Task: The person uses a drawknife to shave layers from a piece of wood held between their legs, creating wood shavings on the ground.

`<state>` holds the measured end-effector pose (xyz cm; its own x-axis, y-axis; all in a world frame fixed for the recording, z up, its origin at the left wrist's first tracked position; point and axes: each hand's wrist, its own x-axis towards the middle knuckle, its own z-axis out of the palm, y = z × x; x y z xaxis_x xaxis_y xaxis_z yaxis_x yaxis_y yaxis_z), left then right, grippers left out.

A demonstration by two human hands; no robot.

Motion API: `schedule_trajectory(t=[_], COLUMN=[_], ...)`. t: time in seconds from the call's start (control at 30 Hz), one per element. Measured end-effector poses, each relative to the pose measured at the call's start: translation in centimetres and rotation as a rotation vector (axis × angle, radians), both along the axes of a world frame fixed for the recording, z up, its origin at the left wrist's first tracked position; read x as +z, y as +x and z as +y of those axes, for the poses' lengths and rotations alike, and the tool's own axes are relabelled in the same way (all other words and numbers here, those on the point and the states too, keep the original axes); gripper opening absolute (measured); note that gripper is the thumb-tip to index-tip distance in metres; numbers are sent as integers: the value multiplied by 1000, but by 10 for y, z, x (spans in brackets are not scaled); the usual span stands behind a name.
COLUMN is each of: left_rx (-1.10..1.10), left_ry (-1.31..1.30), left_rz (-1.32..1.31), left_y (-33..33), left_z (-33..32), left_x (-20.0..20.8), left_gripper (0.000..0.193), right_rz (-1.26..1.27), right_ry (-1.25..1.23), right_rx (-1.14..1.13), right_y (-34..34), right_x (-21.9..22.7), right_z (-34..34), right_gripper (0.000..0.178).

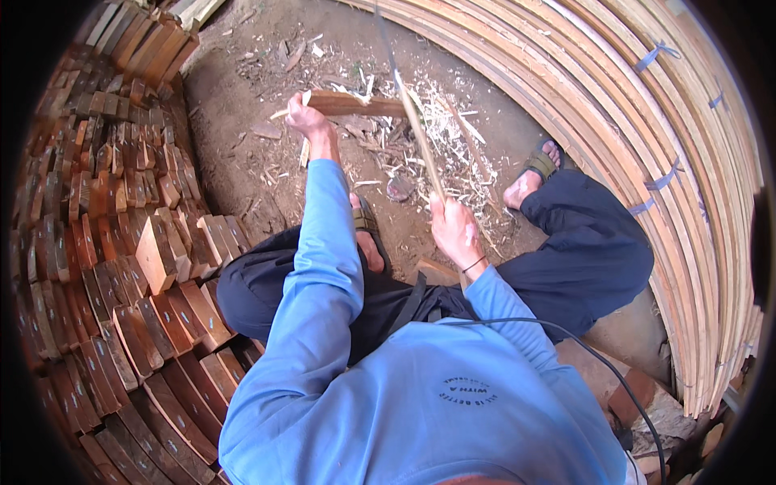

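Observation:
My left hand is closed round the near-left end of a reddish-brown wooden piece, and a pale sliver pokes out beside the fingers. In my right hand is a long-handled tool with a pale wooden shaft. Its thin dark far end points up and away, past the top edge of the picture, so its exact kind cannot be told. The shaft crosses in front of the wooden piece's right end. Pale wood chips lie scattered on the dirt ground around and beyond the piece.
Stacked wooden blocks rise along my left side. To my right curve long bundled wooden strips, tied with bluish bands. My sandalled feet rest on the ground. A black cable runs over my shirt.

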<state>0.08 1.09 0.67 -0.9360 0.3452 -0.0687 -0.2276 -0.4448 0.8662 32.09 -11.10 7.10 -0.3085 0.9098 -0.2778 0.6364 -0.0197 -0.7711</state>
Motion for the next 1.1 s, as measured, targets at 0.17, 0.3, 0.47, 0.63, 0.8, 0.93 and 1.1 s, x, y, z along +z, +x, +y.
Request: schedule_trajectory(t=[0.17, 0.3, 0.47, 0.63, 0.8, 0.93, 1.1], left_rx=[-1, -8, -28, 43, 0, 27, 7], left_ry=[-34, -48, -84, -94, -81, -60, -85], left_rz=[81, 61, 93, 127, 124, 118, 155], left_y=[-3, 4, -6, -27, -2, -9, -4], left_z=[11, 12, 11, 7, 15, 17, 11], left_x=[-1, 5, -6, -24, -7, -1, -4], left_gripper=[26, 26, 26, 28, 28, 28, 27], right_rz=[-9, -64, 71, -92, 68, -80, 111], right_ry=[-70, -45, -22, -67, -13, -160, 8], right_rx=[115, 118, 60, 83, 59, 169, 100], right_y=[-7, -2, -9, -4, 0, 2, -9], right_x=[-16, -14, 2, -17, -8, -30, 15], right_z=[-8, -3, -10, 1, -7, -7, -4], right_gripper=[52, 52, 49, 52, 50, 48, 49])
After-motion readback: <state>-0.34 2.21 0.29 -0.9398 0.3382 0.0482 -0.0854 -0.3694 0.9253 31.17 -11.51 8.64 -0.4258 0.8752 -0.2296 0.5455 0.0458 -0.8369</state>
